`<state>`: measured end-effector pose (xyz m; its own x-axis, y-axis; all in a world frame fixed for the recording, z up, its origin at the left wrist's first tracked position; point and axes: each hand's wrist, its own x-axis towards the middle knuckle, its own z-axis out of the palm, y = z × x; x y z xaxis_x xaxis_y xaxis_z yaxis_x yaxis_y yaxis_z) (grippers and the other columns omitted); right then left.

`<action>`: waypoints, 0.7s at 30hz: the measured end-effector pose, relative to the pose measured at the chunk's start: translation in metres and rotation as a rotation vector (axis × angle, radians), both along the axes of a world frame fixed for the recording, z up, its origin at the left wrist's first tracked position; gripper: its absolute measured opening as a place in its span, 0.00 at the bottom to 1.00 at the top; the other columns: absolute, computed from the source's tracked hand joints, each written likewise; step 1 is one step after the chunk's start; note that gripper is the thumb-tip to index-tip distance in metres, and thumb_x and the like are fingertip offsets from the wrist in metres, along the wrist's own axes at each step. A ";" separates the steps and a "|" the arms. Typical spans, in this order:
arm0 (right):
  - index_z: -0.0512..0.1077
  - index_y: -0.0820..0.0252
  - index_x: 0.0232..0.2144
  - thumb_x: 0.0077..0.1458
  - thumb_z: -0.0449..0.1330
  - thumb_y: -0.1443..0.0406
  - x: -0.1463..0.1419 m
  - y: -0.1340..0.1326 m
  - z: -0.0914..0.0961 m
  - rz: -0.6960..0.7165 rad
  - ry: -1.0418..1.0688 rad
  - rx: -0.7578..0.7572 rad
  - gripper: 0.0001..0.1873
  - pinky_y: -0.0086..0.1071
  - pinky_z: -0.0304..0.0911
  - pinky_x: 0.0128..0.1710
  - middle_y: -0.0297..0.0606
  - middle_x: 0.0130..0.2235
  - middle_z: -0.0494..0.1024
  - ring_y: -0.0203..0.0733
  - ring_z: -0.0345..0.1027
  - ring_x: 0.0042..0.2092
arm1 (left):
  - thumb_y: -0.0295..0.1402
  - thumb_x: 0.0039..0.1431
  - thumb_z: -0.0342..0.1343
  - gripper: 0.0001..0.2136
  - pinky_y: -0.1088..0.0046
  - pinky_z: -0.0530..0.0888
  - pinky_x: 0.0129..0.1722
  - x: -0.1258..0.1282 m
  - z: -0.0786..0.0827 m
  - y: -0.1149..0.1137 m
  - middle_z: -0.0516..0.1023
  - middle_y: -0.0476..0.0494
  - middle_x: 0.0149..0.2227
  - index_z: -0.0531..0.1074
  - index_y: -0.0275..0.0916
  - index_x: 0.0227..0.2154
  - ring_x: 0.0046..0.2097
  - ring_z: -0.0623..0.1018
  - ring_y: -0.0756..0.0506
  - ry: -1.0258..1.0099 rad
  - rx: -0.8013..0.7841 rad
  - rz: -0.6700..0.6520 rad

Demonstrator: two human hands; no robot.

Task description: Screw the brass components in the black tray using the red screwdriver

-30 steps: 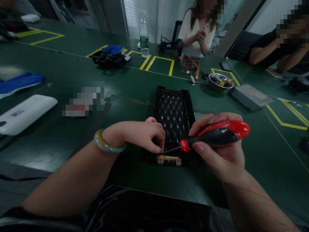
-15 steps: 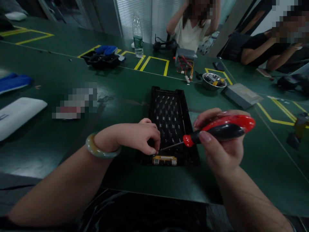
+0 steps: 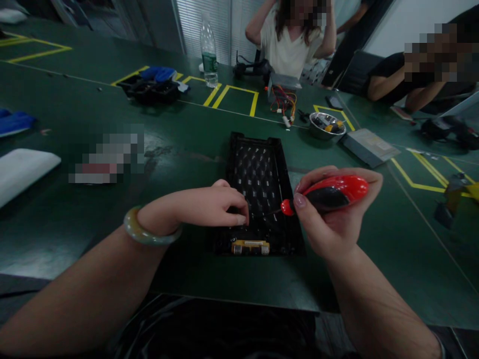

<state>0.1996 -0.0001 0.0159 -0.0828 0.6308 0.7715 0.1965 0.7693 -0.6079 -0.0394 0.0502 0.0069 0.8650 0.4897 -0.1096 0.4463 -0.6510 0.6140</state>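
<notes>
Wrapped as the right hand [image 3: 339, 227] is round a red-and-black bulbous-handled screwdriver [image 3: 329, 196], the left hand [image 3: 220, 208] curls left of it, its pinch impossible to tell; between and beyond them lies a black rectangular frame [image 3: 257, 162], a small yellow board [image 3: 250, 243] nearer the person.

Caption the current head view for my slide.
Right hand holding a red-and-black screwdriver over a black frame, left hand bent over its edge.
</notes>
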 end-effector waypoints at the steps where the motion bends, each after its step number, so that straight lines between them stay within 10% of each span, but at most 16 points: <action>1: 0.58 0.50 0.45 0.49 0.68 0.70 0.000 0.000 -0.001 0.001 -0.012 0.000 0.27 0.39 0.69 0.35 0.29 0.37 0.73 0.38 0.71 0.36 | 0.37 0.67 0.57 0.08 0.68 0.57 0.56 0.001 0.000 0.000 0.85 0.54 0.40 0.82 0.45 0.40 0.45 0.81 0.47 -0.005 0.003 0.014; 9: 0.61 0.51 0.43 0.53 0.67 0.69 0.000 0.001 0.007 -0.110 0.217 -0.053 0.21 0.33 0.67 0.32 0.28 0.36 0.75 0.35 0.69 0.34 | 0.37 0.62 0.64 0.11 0.70 0.59 0.55 0.005 0.000 -0.001 0.83 0.55 0.48 0.78 0.46 0.47 0.50 0.79 0.47 -0.021 0.033 0.106; 21: 0.65 0.51 0.40 0.52 0.68 0.70 0.002 0.007 0.007 -0.147 0.355 -0.089 0.18 0.33 0.65 0.31 0.29 0.34 0.74 0.35 0.69 0.34 | 0.39 0.65 0.62 0.07 0.69 0.59 0.53 0.011 0.000 -0.004 0.83 0.55 0.35 0.81 0.44 0.37 0.37 0.79 0.50 -0.063 0.029 0.048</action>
<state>0.2013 0.0065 0.0225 0.2755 0.6821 0.6774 0.0660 0.6896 -0.7212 -0.0281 0.0465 0.0067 0.8452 0.5328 -0.0406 0.4382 -0.6476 0.6233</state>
